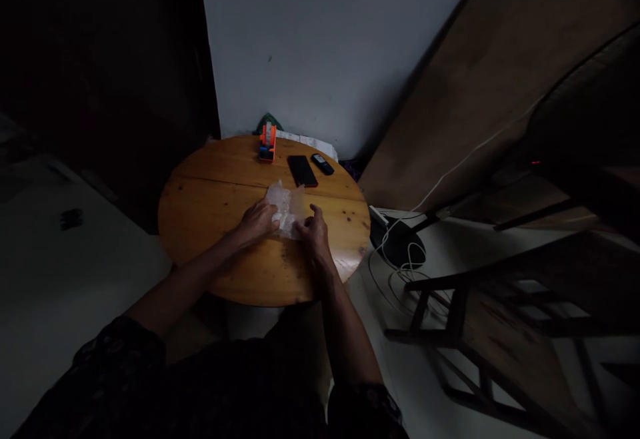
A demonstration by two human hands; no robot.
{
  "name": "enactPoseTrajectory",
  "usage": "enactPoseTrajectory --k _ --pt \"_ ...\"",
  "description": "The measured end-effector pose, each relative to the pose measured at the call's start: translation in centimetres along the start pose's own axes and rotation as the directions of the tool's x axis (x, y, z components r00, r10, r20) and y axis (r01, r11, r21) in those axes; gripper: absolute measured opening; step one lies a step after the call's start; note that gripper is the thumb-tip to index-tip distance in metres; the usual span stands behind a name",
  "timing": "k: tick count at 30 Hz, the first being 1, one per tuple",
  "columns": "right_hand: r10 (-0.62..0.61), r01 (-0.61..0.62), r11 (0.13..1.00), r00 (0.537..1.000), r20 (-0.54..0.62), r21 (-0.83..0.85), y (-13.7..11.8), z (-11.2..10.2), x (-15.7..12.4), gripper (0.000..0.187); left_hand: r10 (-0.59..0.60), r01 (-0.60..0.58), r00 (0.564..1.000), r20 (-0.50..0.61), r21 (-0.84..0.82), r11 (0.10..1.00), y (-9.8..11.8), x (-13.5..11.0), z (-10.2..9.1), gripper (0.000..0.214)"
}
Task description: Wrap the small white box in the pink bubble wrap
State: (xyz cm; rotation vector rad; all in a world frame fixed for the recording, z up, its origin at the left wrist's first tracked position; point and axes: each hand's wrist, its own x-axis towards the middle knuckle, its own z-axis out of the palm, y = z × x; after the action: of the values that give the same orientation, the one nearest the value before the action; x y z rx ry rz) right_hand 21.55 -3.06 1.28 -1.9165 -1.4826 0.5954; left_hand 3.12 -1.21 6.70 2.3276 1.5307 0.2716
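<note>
A crumpled sheet of clear bubble wrap [286, 204] lies near the middle of the round wooden table. My left hand [259, 219] grips its left edge, fingers curled over the plastic. On the other side, my right hand [314, 229] pinches the lower right edge between thumb and fingers. Something whitish shows through the folds between my hands, too unclear to name. Beyond the wrap lies a black smartphone [303, 171], flat on the wood.
An orange tape dispenser [268, 142] and a small keypad phone [323, 164] sit toward the table's [200, 226] far side, near the wall. To the right, a wooden chair [510, 332] and loose white cables [400, 269] are on the floor.
</note>
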Motion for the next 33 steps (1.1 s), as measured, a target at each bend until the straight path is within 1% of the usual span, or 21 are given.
enactPoseTrajectory --k 2,4,6,8,11,14,16,18,20,22,24,26,28,29,31,33 --pt "-0.054 0.059 0.995 0.996 -0.065 0.079 0.1 0.7 -0.2 0.072 -0.004 0.004 1.0 -0.004 0.002 1.0 0.0 0.1 0.1 0.024" --pt "-0.092 0.105 0.989 0.988 -0.122 0.104 -0.2 1.0 -0.4 0.07 -0.003 0.003 1.0 -0.006 0.007 1.0 0.0 0.3 0.2 0.024" --pt "-0.123 0.139 0.984 0.981 -0.148 0.107 -1.0 1.2 -0.6 0.069 -0.005 0.005 1.0 -0.006 0.015 1.0 -0.1 0.5 0.4 0.026" --pt "-0.15 0.169 0.976 0.978 -0.144 0.134 -2.0 1.4 -0.6 0.068 -0.01 0.01 1.0 -0.005 0.011 1.0 -0.2 0.8 0.6 0.028" --pt "-0.149 0.167 0.961 0.984 -0.096 0.219 -3.4 2.1 -0.2 0.066 -0.03 0.03 1.0 0.006 -0.018 0.999 -0.3 1.1 0.9 0.03" --pt "-0.089 0.099 0.956 0.995 -0.048 0.277 -4.1 2.9 0.2 0.064 -0.033 0.033 0.999 0.0 -0.067 0.997 -0.4 1.3 1.2 0.029" --pt "-0.08 0.081 0.956 0.997 -0.016 0.28 -4.2 3.0 0.3 0.062 -0.023 0.02 1.0 -0.02 -0.119 0.993 -0.6 1.2 1.3 0.028" --pt "-0.105 0.091 0.954 0.994 0.033 0.285 -4.2 2.6 0.1 0.06 -0.003 -0.003 0.999 -0.032 -0.199 0.98 -1.0 1.2 1.2 0.025" --pt "-0.131 0.094 0.944 0.986 0.098 0.317 -4.2 1.9 -0.1 0.056 0.018 -0.024 1.0 -0.024 -0.313 0.95 -1.6 1.1 1.0 0.024" --pt "-0.147 0.077 0.929 0.975 0.169 0.363 -4.1 1.1 -0.3 0.055 0.014 -0.015 1.0 -0.005 -0.446 0.895 -2.2 1.0 0.8 0.027" --pt "-0.176 0.078 0.919 0.958 0.227 0.386 -4.0 0.6 -0.4 0.059 -0.022 0.02 1.0 0.003 -0.573 0.819 -2.6 1.0 0.9 0.042" --pt "-0.218 0.116 0.928 0.939 0.266 0.354 -4.1 0.4 -0.3 0.066 -0.079 0.056 0.997 -0.004 -0.673 0.738 -2.9 1.0 1.3 0.058" --pt "-0.261 0.185 0.948 0.918 0.298 0.259 -4.3 0.5 -0.3 0.074 -0.124 0.074 0.992 -0.014 -0.734 0.675 -2.9 1.1 2.0 0.063" --pt "-0.278 0.225 0.955 0.909 0.312 0.195 -4.5 0.6 -0.4 0.078 -0.136 0.07 0.99 -0.027 -0.751 0.657 -2.8 1.2 2.3 0.063" --pt "-0.307 0.304 0.951 0.897 0.317 0.062 -5.0 0.8 -0.8 0.083 -0.15 0.052 0.987 -0.061 -0.755 0.654 -2.7 1.3 3.0 0.061" --pt "-0.333 0.359 0.933 0.896 0.292 -0.036 -5.4 1.0 -1.2 0.084 -0.148 0.033 0.985 -0.092 -0.733 0.679 -2.7 1.3 3.4 0.061"
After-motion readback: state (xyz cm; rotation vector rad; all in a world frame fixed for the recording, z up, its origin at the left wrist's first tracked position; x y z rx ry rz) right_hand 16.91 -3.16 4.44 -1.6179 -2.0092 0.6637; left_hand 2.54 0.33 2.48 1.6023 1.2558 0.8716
